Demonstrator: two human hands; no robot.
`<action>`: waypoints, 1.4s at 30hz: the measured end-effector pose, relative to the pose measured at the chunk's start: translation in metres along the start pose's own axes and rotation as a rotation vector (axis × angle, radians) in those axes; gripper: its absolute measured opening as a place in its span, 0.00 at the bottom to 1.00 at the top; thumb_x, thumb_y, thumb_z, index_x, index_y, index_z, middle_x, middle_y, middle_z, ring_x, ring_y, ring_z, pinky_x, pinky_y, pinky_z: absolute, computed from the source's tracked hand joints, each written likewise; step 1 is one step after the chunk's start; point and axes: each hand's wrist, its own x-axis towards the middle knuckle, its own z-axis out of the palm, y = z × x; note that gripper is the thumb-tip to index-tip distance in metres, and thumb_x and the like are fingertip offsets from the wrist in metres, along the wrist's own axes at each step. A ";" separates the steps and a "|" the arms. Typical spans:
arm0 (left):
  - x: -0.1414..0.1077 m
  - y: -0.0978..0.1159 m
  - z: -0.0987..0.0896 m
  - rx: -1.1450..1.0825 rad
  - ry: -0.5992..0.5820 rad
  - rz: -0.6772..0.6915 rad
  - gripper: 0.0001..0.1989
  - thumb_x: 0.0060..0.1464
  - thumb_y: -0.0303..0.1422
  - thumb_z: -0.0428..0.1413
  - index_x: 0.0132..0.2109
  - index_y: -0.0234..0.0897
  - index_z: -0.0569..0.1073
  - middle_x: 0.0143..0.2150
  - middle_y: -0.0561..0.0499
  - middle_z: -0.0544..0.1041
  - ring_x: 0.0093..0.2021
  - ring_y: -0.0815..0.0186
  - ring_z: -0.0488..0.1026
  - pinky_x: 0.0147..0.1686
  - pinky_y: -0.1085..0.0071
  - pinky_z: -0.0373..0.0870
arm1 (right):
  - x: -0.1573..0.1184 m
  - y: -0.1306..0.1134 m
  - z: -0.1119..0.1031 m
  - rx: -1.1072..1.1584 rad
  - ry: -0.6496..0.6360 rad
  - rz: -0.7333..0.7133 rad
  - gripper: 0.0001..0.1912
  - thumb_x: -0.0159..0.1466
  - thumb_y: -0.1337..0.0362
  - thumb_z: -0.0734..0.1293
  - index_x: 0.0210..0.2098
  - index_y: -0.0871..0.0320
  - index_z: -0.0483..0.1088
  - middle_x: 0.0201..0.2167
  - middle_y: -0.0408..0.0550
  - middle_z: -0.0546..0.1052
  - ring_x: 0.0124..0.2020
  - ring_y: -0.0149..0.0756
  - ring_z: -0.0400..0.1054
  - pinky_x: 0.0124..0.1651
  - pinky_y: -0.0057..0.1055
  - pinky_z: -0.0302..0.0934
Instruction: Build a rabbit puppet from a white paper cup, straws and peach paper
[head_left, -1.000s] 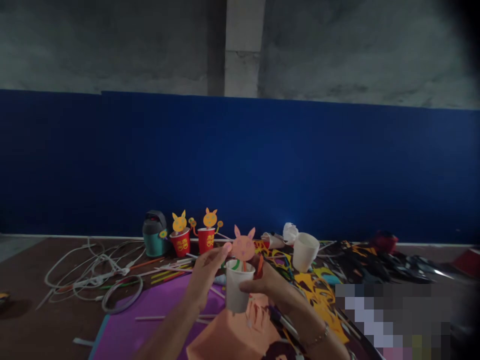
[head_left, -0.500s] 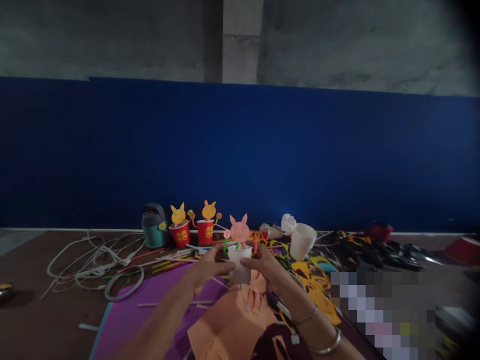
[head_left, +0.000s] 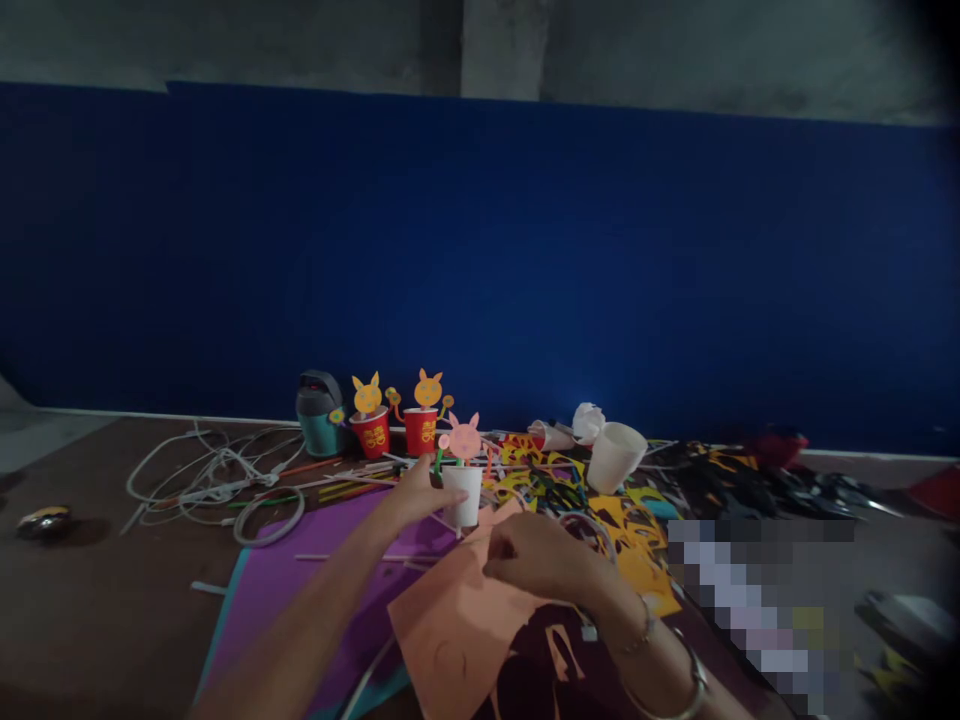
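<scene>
My left hand grips a small white paper cup from its left side, thumb across the front. Out of the cup rises a pink paper animal head with pointed ears, with bent straw arms beside it. A thin pale stick shows under the cup. My right hand is apart from the cup, lower and to the right, over a sheet of orange paper. Its fingers are curled in, and whatever they may hold is hidden.
Two red cups with yellow animal heads stand behind, beside a teal and grey container. White cables lie left. A purple sheet is in front. Right are a larger white cup, yellow paper scraps and dark clutter.
My right hand has let go of the cup and moved down toward me, its fingers curling. My left hand keeps the cup. The view has tilted downward.
</scene>
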 end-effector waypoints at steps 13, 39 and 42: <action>0.003 -0.011 -0.008 0.218 0.140 -0.025 0.41 0.35 0.34 0.63 0.59 0.36 0.62 0.49 0.37 0.76 0.42 0.50 0.75 0.39 0.64 0.64 | -0.015 -0.052 0.064 -0.333 -0.240 -0.057 0.13 0.53 0.60 0.65 0.30 0.62 0.78 0.27 0.56 0.80 0.26 0.42 0.71 0.26 0.30 0.54; -0.005 0.018 0.003 0.350 0.230 0.352 0.19 0.48 0.33 0.57 0.49 0.33 0.71 0.50 0.42 0.75 0.51 0.57 0.71 0.50 0.64 0.66 | 0.010 0.015 -0.026 -0.476 0.185 0.264 0.12 0.52 0.71 0.62 0.35 0.59 0.72 0.41 0.53 0.71 0.45 0.43 0.65 0.44 0.33 0.56; -0.014 0.029 0.007 0.376 0.194 0.417 0.09 0.51 0.35 0.56 0.39 0.37 0.75 0.41 0.47 0.78 0.44 0.60 0.74 0.45 0.67 0.67 | 0.009 0.009 -0.031 -0.467 0.254 0.204 0.11 0.53 0.70 0.62 0.35 0.58 0.71 0.40 0.52 0.70 0.44 0.43 0.64 0.44 0.34 0.55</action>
